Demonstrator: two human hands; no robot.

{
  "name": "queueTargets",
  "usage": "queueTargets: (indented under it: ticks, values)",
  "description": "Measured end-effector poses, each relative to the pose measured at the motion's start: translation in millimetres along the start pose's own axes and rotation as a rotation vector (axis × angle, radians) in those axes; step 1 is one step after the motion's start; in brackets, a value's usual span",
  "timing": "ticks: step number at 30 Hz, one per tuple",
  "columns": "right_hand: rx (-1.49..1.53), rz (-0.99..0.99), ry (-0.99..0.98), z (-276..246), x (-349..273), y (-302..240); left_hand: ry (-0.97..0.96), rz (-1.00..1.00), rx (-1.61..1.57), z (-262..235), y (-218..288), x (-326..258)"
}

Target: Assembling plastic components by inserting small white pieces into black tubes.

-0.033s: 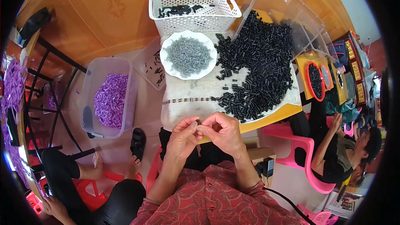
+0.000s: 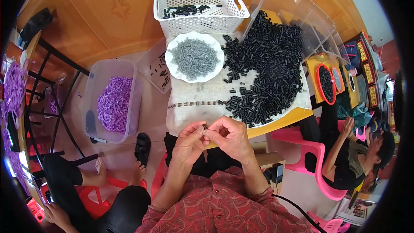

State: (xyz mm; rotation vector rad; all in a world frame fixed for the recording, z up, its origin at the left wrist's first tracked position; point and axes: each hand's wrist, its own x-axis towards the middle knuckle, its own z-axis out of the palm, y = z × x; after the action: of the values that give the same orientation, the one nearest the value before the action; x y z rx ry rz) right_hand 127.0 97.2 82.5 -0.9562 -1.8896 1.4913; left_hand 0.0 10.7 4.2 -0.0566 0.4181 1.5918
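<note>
Your left hand [image 2: 189, 141] and right hand [image 2: 229, 137] pinch a small dark piece [image 2: 205, 126] tight, by the cloth's [image 2: 185, 115] near edge, same as before. Writing on the gold signs [image 2: 362, 51] is too small to read.

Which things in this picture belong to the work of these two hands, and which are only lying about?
Likely part of the work:
small dark piece, at the fingertips of the left hand and right hand
heap of black pieces
clear pieces on the white plate
white basket

Probably just lying about:
black sandal
cardboard box
tub of purple pieces
</note>
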Motion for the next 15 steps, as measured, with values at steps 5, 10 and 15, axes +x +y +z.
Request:
queueTargets:
  ticks: [5, 10, 15]
  values:
    - [-0.232, -0.120, 0.155, -17.3, 14.4, 11.8, 0.052, -0.042, -0.049, 5.7, 1.7, -0.9]
    - [-0.692, -0.171, 0.557, -55.7, 56.6, 45.2, 0.052, -0.030, -0.027, 8.3, 3.0, -0.4]
    - [-0.965, -0.048, 0.608, -64.4, 79.0, 49.6, 0.053, -0.015, -0.009, 7.6, 1.2, 0.5]
